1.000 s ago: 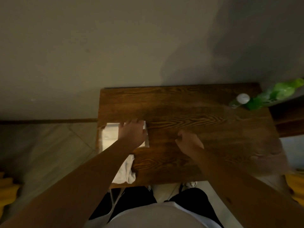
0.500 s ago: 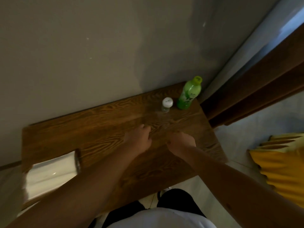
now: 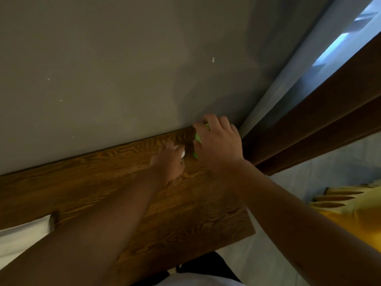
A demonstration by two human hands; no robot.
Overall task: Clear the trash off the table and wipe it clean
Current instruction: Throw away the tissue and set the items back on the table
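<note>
Two hands have left the middle of the wooden surface (image 3: pixel 86 182) for its far right corner within the last second. Leftmost, a white cloth (image 3: pixel 22 236) lies at the near-left edge, untouched. The left hand (image 3: pixel 168 162) curls its grip around the small white-capped bottle (image 3: pixel 182 154). Just right, the right hand (image 3: pixel 218 145) wraps its grip over the green bottle (image 3: pixel 196 139) by the wall. Trash pickup is seemingly starting; wiping waits.
</note>
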